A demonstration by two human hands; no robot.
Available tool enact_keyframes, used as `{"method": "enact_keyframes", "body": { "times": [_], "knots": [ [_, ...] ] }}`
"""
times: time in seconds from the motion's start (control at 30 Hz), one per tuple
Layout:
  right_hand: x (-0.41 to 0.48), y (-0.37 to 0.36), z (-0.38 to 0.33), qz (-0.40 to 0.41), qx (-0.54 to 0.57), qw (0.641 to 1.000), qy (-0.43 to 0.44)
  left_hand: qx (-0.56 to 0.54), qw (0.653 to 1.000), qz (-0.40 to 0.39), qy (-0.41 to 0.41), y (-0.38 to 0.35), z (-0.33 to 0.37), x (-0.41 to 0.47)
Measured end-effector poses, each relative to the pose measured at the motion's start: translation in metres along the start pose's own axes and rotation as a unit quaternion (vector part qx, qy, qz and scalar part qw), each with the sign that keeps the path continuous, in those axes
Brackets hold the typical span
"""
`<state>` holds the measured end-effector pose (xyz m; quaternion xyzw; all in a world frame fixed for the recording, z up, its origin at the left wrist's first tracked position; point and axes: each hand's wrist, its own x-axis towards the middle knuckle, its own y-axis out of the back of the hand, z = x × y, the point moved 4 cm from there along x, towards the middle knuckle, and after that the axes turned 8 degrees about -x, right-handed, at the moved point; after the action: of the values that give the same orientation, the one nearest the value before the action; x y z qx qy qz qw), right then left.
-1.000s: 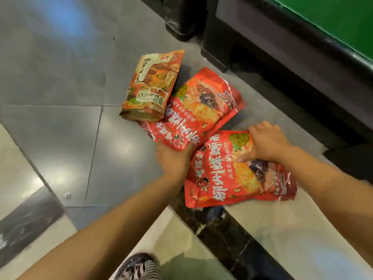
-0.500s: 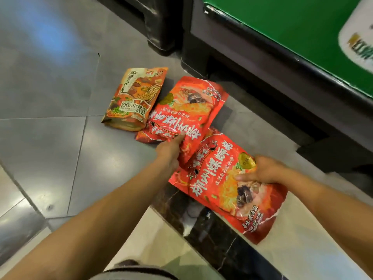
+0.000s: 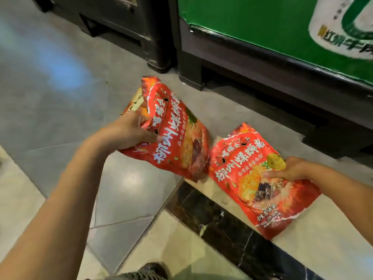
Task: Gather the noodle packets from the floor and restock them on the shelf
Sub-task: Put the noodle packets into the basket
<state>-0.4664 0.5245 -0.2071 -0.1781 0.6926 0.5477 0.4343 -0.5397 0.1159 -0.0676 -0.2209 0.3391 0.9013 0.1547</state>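
The left hand [image 3: 129,132] is gripping the raised red noodle packet [image 3: 177,138] by its left edge, with the thumb on the printed face and the fingers wrapping behind. The packet is tilting up off the floor [image 3: 60,98], and its lower right corner is touching the second red noodle packet [image 3: 252,178]. That second packet is lying face up near the base of the green display cabinet [image 3: 262,23], with its near corner reaching over the dark marble strip [image 3: 222,219] in the floor.

The right hand [image 3: 292,168] is resting on the second packet's right edge with its fingers spreading across the top face. The thumb is hidden, so I cannot tell whether it is pinching the packet or only pressing on it. A sliver of an orange packet [image 3: 134,101] is showing behind the raised one, just past the left fingers. Whether the left hand is holding it too is unclear.

To do the gathering well, the right thumb should be slipping under the film edge so the grip closes on the bag's firm contents rather than on loose, slippery wrapper. Bringing the two red packets together face to face would probably make one stack that is easier to hold. The orange packet needs checking before the person stands, or it could be left behind or slide out. No shelf for the noodles is in view.
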Motion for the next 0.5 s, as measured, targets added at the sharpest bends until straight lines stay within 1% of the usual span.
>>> {"method": "enact_keyframes", "body": {
  "times": [0.07,0.13,0.2,0.27,0.3,0.33,0.37,0.4,0.43,0.5],
  "knots": [
    [-0.004,0.003,-0.008,0.001,-0.011,1.0,0.007,0.097,0.995,0.024,-0.009,0.02,0.004,-0.003],
    [-0.004,0.003,-0.013,-0.007,-0.015,1.0,0.025,0.113,0.991,0.066,-0.031,0.031,0.009,-0.003],
    [0.016,-0.001,-0.002,-0.004,-0.001,0.999,0.034,0.122,0.984,0.13,-0.028,0.037,0.007,-0.003],
    [0.027,-0.005,0.006,-0.012,0.008,0.999,0.032,0.177,0.96,0.213,-0.031,0.041,0.002,-0.005],
    [0.027,-0.005,0.007,-0.012,0.009,0.999,0.029,0.17,0.956,0.237,-0.036,0.04,-0.002,-0.006],
    [0.021,-0.004,0.005,-0.011,0.01,1.0,0.027,0.11,0.963,0.241,-0.038,0.038,-0.008,-0.008],
    [0.021,-0.005,0.006,-0.011,0.015,1.0,0.025,0.011,0.974,0.225,-0.035,0.033,-0.013,-0.011],
    [0.02,-0.005,0.004,-0.009,0.018,0.999,0.027,-0.092,0.973,0.208,-0.034,0.026,-0.021,-0.013],
    [0.019,-0.004,0.003,-0.01,0.022,0.999,0.029,-0.167,0.963,0.207,-0.048,0.021,-0.028,-0.016],
    [0.019,-0.004,0.003,-0.014,0.029,0.999,0.032,-0.237,0.927,0.264,-0.123,0.009,-0.04,-0.026]
  ]
}}
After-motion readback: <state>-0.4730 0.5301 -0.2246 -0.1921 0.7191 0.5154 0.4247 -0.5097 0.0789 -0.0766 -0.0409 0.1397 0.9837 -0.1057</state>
